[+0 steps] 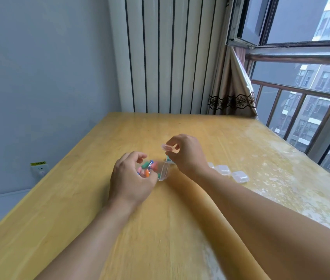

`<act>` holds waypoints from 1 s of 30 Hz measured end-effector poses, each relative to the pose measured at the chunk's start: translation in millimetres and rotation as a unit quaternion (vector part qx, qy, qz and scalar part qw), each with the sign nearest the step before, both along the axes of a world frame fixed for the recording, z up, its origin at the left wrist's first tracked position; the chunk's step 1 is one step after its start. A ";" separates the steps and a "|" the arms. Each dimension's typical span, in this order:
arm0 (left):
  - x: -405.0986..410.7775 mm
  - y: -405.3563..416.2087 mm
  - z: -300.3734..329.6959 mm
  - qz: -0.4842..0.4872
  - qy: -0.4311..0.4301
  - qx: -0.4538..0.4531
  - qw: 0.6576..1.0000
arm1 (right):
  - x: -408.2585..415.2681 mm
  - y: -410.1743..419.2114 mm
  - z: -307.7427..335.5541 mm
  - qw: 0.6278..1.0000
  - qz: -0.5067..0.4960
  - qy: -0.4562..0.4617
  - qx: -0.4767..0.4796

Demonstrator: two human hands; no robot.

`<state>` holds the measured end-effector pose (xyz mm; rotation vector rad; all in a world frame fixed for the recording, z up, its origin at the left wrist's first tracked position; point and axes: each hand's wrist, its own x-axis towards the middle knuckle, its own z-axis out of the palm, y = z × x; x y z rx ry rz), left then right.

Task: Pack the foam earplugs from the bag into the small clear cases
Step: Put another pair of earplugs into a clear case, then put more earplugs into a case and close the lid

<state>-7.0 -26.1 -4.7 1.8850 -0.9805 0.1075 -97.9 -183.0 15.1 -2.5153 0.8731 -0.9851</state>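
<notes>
While left hand [131, 174] grips bag [154, 169] | right hand [182, 152] pinches pink earplug [167, 147]; foam soft, light; hold mid-body, don't crush

Daylight from window [301, 77] (right), edges warped

Yellow wooden table [119, 229], clear cases [240, 176], earplug bag [160, 171]
</notes>
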 end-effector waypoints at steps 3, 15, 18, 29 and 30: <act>2.9 0.8 -2.8 -0.015 0.003 0.006 1.000 | 17.2 -4.5 -2.1 0.999 -0.026 0.036 0.000; -0.8 -2.0 -4.7 -0.031 0.017 0.001 0.999 | -56.1 -21.3 16.3 0.992 -0.060 -0.004 0.111; -1.8 -5.0 -3.4 -0.014 0.012 -0.052 0.998 | -92.4 -29.8 11.3 0.985 -0.050 0.064 0.150; -22.1 -5.8 -1.6 -0.136 0.038 -0.089 0.986 | -76.4 -19.2 -10.6 0.960 0.028 0.278 0.019; -21.2 -6.3 -2.7 -0.136 0.039 -0.087 0.986 | -75.1 -19.5 -11.4 0.958 0.034 0.286 0.004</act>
